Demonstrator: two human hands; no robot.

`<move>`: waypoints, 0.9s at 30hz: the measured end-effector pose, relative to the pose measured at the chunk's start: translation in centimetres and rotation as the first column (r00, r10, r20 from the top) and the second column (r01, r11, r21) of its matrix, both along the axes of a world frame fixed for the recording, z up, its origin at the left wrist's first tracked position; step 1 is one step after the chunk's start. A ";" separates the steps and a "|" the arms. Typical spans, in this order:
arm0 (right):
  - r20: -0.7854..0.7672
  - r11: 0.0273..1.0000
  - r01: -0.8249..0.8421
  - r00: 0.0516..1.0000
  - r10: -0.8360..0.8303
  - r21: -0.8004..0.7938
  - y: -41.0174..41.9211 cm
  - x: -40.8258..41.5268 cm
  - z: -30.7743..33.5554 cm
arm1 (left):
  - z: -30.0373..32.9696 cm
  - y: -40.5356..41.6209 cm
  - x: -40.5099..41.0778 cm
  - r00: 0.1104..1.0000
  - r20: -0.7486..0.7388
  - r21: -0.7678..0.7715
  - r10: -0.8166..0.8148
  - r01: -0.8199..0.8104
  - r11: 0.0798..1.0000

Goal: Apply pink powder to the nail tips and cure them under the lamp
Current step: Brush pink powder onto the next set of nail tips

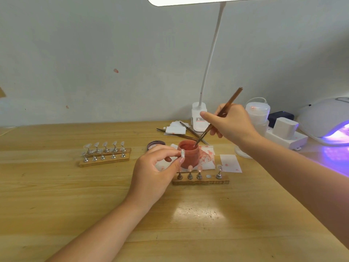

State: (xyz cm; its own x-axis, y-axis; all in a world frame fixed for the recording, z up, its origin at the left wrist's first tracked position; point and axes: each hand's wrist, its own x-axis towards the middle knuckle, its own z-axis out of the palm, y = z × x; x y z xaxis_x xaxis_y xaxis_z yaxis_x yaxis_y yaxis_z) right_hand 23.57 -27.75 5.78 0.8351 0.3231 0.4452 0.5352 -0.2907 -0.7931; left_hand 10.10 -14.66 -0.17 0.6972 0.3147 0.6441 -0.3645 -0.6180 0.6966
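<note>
Dipping brush [219, 116], right hand [231, 122] raised.

Your two bare forearms reach in from the lower corners of the frame, no sleeves, watch, bracelet or rings showing. Your left hand [153, 173] and right hand [233, 122] are ungloved, fingernails short, rounded and plain where visible.

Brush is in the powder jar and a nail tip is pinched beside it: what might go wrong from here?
1. The brush leans on the rim of the pink jar; it might tip the jar.
2. The left hand pinches the nail tip by its edges; it could slip out.
</note>
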 end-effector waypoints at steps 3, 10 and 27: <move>0.019 1.000 0.014 1.000 -0.014 -0.005 -0.5 0.1 -0.1 | 0.0 0.0 0.0 1.000 -0.021 -0.023 -0.002 0.001 1.000; 0.063 0.983 0.078 0.994 -0.090 0.164 -1.8 -1.0 -0.7 | 0.1 0.0 -0.1 0.998 -0.054 -0.041 -0.021 0.019 0.999; 0.371 0.938 -0.258 0.914 0.161 0.231 -2.8 -7.3 -5.7 | -0.1 0.1 0.1 0.999 -0.018 -0.010 -0.029 0.029 1.000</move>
